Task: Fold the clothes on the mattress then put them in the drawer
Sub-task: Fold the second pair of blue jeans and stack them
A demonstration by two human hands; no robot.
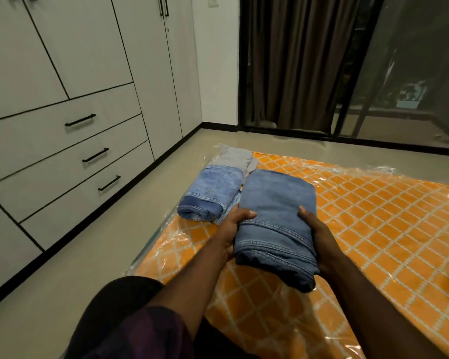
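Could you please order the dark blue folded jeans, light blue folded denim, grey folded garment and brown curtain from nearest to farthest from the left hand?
1. Dark blue folded jeans, gripped by the left hand.
2. Light blue folded denim, just beyond, left.
3. Grey folded garment, behind that.
4. Brown curtain, across the room.

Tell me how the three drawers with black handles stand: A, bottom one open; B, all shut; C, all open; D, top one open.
B: the three drawers sit flush with the wardrobe front, none pulled out, while the left hand and right hand grip the folded jeans.
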